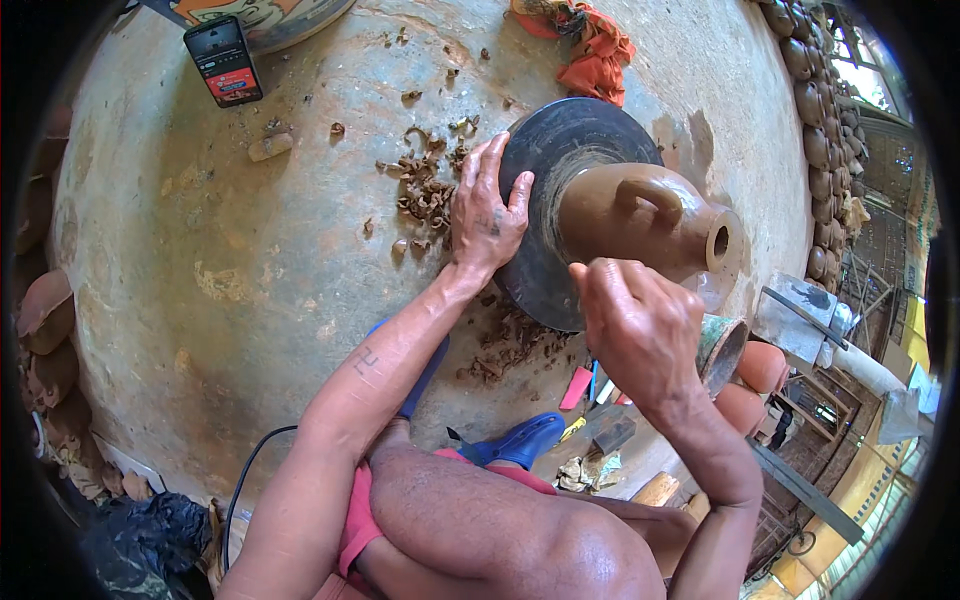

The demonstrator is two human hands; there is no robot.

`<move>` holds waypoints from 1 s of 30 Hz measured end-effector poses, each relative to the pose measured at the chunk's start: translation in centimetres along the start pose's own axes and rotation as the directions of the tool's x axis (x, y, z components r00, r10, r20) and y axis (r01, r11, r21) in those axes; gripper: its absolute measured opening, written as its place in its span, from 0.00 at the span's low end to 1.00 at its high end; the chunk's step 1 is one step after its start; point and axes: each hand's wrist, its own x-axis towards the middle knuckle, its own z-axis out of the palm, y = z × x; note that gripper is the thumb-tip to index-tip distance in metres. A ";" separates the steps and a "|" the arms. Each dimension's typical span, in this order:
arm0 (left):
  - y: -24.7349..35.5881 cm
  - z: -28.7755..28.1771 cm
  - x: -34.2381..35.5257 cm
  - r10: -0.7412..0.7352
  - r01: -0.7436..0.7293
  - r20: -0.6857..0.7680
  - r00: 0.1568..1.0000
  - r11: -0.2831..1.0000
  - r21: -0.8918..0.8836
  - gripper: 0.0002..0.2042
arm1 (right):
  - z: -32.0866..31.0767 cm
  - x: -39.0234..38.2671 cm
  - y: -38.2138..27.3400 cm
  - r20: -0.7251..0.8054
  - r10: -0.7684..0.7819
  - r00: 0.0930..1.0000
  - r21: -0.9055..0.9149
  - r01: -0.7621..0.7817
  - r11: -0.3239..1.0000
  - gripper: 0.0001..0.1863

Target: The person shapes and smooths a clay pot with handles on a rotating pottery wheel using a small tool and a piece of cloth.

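A brown clay jug with a small handle and a round mouth stands on a dark potter's wheel. My left hand lies flat on the wheel's left rim, fingers spread. My right hand hovers just in front of the jug with its fingers curled together; I cannot tell whether a small tool is pinched in them. Clay shavings lie scattered beside my left hand.
A phone lies at the upper left on the earthen floor. An orange rag sits behind the wheel. A small pot, tools and a blue sandal lie near my knee. Fired clay pots line the right edge.
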 end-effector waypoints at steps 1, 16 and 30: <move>0.0 -0.1 0.0 -0.001 0.001 0.001 1.000 1.000 0.000 0.28 | 0.2 -0.3 0.0 -0.084 0.068 0.994 0.078 -0.062 0.995 0.10; 0.0 -0.1 0.1 -0.008 0.008 0.017 1.000 1.000 0.013 0.28 | 6.6 1.4 -2.2 0.088 0.703 0.706 0.535 -0.628 0.565 0.49; -0.1 0.0 -0.2 -0.010 0.009 0.021 1.000 0.999 0.038 0.29 | 11.2 1.2 -5.2 -0.125 0.778 0.616 0.739 -0.465 0.487 0.55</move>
